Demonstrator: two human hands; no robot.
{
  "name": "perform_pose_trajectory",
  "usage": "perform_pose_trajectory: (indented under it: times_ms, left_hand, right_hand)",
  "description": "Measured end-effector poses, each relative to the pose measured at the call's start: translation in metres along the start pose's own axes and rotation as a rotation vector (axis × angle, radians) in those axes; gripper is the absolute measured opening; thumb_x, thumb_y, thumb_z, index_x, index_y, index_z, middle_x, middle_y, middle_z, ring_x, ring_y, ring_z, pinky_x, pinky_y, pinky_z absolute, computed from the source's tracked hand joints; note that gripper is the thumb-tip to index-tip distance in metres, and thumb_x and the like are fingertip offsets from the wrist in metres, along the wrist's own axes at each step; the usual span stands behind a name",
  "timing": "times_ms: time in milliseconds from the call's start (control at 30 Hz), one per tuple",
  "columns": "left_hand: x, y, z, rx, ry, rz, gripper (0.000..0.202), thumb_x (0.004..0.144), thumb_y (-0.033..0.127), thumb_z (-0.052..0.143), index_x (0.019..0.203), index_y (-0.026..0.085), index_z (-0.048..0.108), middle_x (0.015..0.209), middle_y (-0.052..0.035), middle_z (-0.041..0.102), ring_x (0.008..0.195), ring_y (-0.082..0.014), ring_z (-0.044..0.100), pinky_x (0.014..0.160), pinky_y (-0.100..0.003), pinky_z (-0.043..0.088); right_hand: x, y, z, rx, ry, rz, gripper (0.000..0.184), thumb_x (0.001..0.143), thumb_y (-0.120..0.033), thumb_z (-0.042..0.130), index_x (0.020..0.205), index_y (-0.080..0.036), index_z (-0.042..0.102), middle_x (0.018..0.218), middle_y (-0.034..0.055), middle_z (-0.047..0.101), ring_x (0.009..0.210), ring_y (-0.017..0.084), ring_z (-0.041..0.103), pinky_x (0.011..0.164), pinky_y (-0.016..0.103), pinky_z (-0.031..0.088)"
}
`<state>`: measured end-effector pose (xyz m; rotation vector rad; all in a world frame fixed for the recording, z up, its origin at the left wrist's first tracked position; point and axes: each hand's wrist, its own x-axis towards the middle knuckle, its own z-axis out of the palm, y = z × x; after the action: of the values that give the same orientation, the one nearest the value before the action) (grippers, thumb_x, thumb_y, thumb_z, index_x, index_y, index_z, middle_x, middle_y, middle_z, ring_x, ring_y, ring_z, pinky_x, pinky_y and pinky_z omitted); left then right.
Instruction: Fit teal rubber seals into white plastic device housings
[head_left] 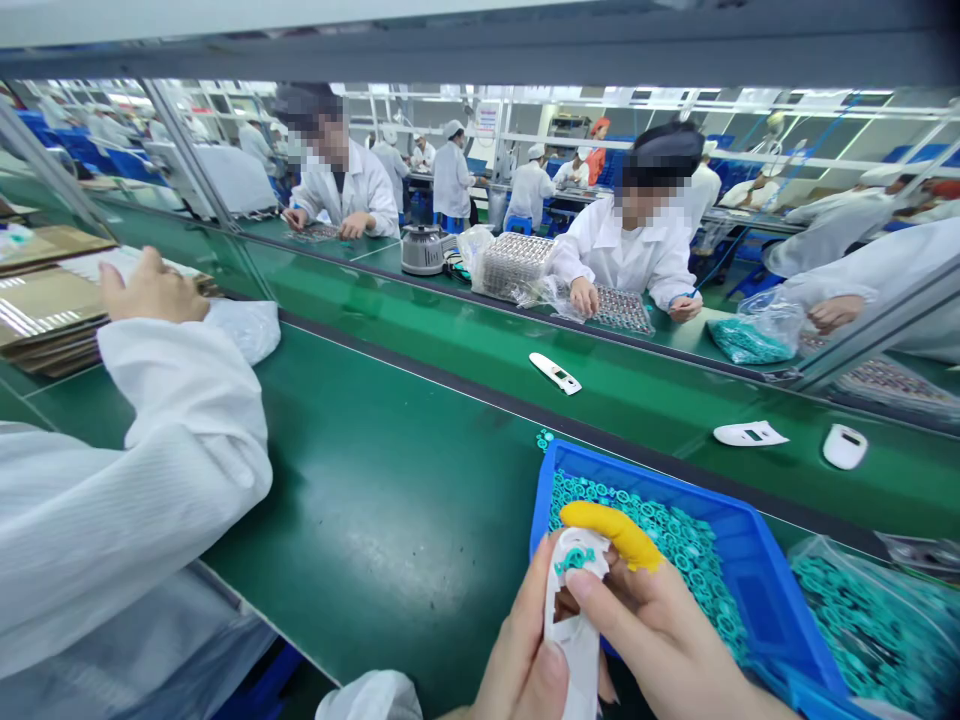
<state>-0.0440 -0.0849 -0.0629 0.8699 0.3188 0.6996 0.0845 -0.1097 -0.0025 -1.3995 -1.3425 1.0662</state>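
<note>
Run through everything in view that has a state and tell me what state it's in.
White casing: held in both hands.
Teal ring: sitting on the casing's top end.
Left hand: shut around the casing's lower part.
Right hand: gripping the casing, yellow cot on forefinger.
Blue bin: open, filled with teal rings.
Plastic bag: lying beside the bin, holding teal rings.
Belt casing: lying flat, untouched.

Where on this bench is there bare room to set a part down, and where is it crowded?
Largest free patch: the green mat between the co-worker's sleeve and the blue bin. The belt is bare left of the white device. Crowded: the right, with bin, bag of rings, and left hand and right hand gripping the white casing.
</note>
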Motion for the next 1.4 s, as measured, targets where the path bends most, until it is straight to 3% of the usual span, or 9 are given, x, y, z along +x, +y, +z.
perform_pose_trajectory:
  times_ms: [100,200,367,533,833,1033,1233,1333,1400]
  left_hand:
    - [-0.001,0.005,-0.003,0.125,0.049,0.035,0.07,0.085,0.058,0.046,0.144,0.021,0.033,0.111,-0.0145,0.063,0.08,-0.0226,0.061,0.077,-0.036,0.047]
    - [0.006,0.016,-0.005,0.217,0.117,0.095,0.055,0.087,0.052,0.049,0.13,0.018,0.051,0.108,-0.0124,0.064,0.09,-0.0224,0.06,0.084,-0.033,0.046]
    - [0.018,0.027,-0.002,0.287,0.143,0.098,0.045,0.088,0.053,0.046,0.104,0.014,0.062,0.081,-0.0066,0.065,0.07,-0.0141,0.056,0.066,-0.024,0.045]
    - [0.016,0.024,0.0,0.44,0.22,0.159,0.045,0.089,0.053,0.041,0.093,0.015,0.064,0.072,-0.0037,0.059,0.064,-0.0128,0.051,0.064,-0.024,0.043]
    - [0.017,0.018,-0.004,0.572,0.208,0.323,0.036,0.094,0.039,0.038,0.112,0.019,0.063,0.079,-0.0042,0.065,0.068,-0.014,0.057,0.066,-0.023,0.043]
    - [0.016,0.019,0.001,0.607,0.292,0.327,0.038,0.093,0.045,0.039,0.103,0.02,0.067,0.072,-0.0033,0.065,0.063,-0.0138,0.056,0.067,-0.024,0.044]
    - [0.013,0.014,0.006,0.668,0.325,0.313,0.041,0.093,0.047,0.038,0.104,0.018,0.065,0.082,-0.0068,0.069,0.071,-0.0159,0.061,0.073,-0.025,0.047]
    - [0.016,0.019,-0.004,0.8,0.303,0.321,0.039,0.093,0.044,0.037,0.108,0.019,0.062,0.086,-0.0064,0.07,0.07,-0.0151,0.063,0.068,-0.023,0.048]
    - [0.028,0.031,-0.027,0.969,0.306,0.303,0.042,0.092,0.045,0.037,0.12,0.019,0.056,0.097,-0.007,0.071,0.075,-0.0161,0.065,0.068,-0.023,0.05]
  right_hand:
    - [0.003,-0.004,0.0,-0.137,0.062,-0.055,0.014,0.093,-0.029,0.043,0.097,-0.024,0.055,0.062,-0.002,0.063,0.042,0.011,0.058,0.038,0.02,0.05]
    - [0.011,-0.014,-0.001,-0.395,0.126,-0.259,0.012,0.089,-0.022,0.048,0.087,-0.025,0.06,0.07,-0.0001,0.067,0.058,0.014,0.065,0.055,0.023,0.056]
    - [0.013,-0.025,0.001,-0.649,0.189,-0.512,0.025,0.085,-0.013,0.042,0.096,-0.024,0.061,0.08,0.0031,0.07,0.077,0.017,0.068,0.068,0.026,0.057]
    - [0.007,-0.026,0.0,-0.768,0.147,-0.529,0.039,0.085,-0.012,0.037,0.118,-0.022,0.055,0.093,0.0059,0.072,0.086,0.021,0.069,0.077,0.032,0.057]
    - [0.004,-0.014,0.001,-0.783,0.162,-0.532,0.04,0.086,-0.012,0.037,0.122,-0.021,0.053,0.096,0.0062,0.071,0.089,0.02,0.068,0.08,0.033,0.057]
    - [0.001,-0.006,0.002,-0.772,0.201,-0.559,0.041,0.087,-0.01,0.035,0.124,-0.023,0.046,0.097,0.0057,0.07,0.087,0.019,0.068,0.082,0.031,0.056]
    - [0.003,-0.009,0.003,-0.807,0.227,-0.591,0.037,0.088,-0.011,0.035,0.121,-0.023,0.045,0.096,0.0058,0.071,0.086,0.018,0.069,0.079,0.03,0.057]
    - [0.004,-0.016,0.003,-0.825,0.15,-0.536,0.037,0.089,-0.01,0.032,0.12,-0.021,0.049,0.094,0.0058,0.071,0.085,0.016,0.068,0.079,0.027,0.056]
    - [0.01,-0.017,-0.006,-0.912,0.071,-0.447,0.038,0.088,-0.016,0.038,0.124,-0.017,0.05,0.11,0.0101,0.068,0.1,0.019,0.064,0.086,0.031,0.054]
